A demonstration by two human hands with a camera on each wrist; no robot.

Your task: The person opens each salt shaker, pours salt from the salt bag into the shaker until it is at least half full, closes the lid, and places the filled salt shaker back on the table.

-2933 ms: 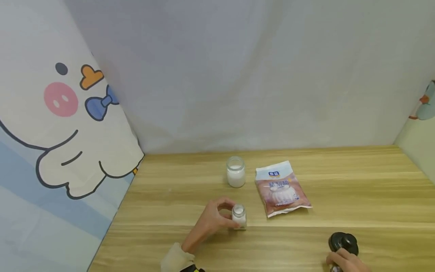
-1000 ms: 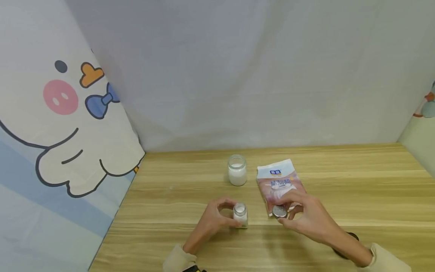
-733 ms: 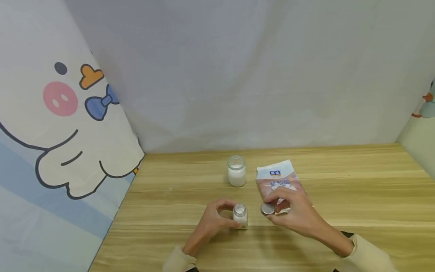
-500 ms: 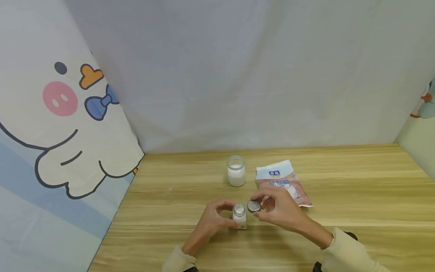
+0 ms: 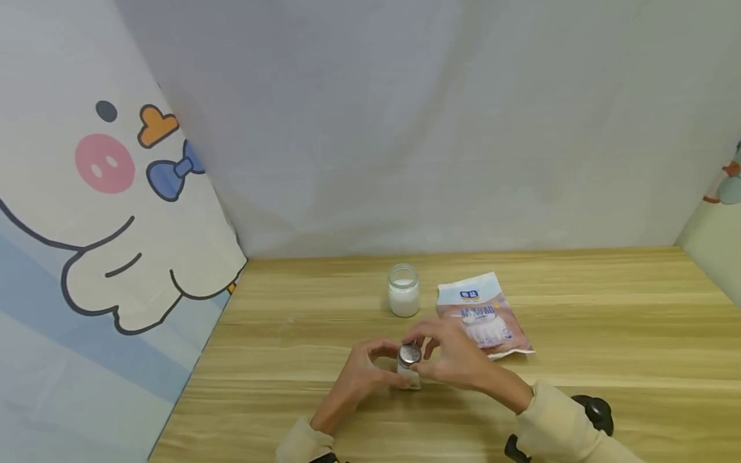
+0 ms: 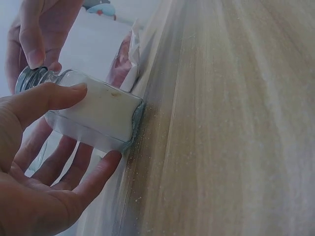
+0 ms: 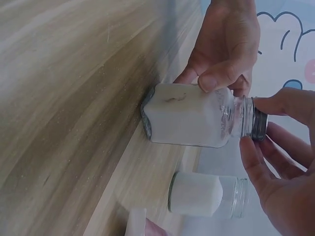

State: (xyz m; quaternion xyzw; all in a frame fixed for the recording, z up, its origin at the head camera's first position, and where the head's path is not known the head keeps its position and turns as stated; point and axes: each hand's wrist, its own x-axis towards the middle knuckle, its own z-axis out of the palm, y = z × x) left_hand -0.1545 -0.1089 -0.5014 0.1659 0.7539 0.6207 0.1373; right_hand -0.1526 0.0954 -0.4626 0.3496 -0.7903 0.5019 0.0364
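Observation:
A small square glass shaker jar (image 7: 189, 115) of white powder stands upright on the wooden table. My left hand (image 5: 365, 376) holds it by the body, thumb on one side and fingers around the other, plain in the left wrist view. With my right hand (image 5: 448, 357) I pinch the silver, dark-rimmed lid (image 5: 410, 353) between thumb and fingers. The lid sits at the jar's mouth, and the glass threads still show below it in the right wrist view. Whether the threads have caught I cannot tell.
Behind stands a round open glass jar (image 5: 403, 292) partly filled with white powder. A pink and pale-blue packet (image 5: 483, 318) lies right of it. A black knobbed object (image 5: 599, 411) lies near my right sleeve. White specks dot the wooden table (image 6: 221, 123).
My right hand picked up the lid near the black object, carried it left past the packet, and brought it onto the shaker jar. The left hand kept its hold.

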